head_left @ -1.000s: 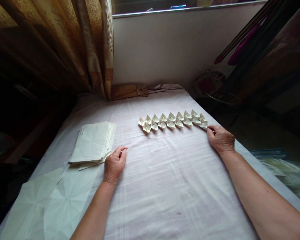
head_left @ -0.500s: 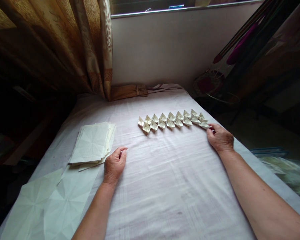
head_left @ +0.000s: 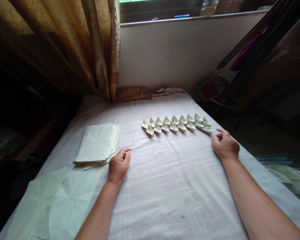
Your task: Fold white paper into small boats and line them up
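Folded paper boats [head_left: 174,127] — sitting in two staggered rows on cloth [head_left: 160,186], seemingly keeping compact | Right hand [head_left: 221,140]: resting beside end boat [head_left: 208,129], fingers slightly parted, empty | Left hand [head_left: 119,163]: lying near paper stack [head_left: 97,143], fingers curled together, nothing visible inside

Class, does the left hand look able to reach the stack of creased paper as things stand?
Probably yes: the left hand is close beside the stack of creased paper, with nothing visible between them and no object seen held.

- One view is taken from the head, aimed forward and down.
- The left hand [head_left: 119,164] and right hand [head_left: 225,145] are framed near, the wall [head_left: 175,53] farther off.
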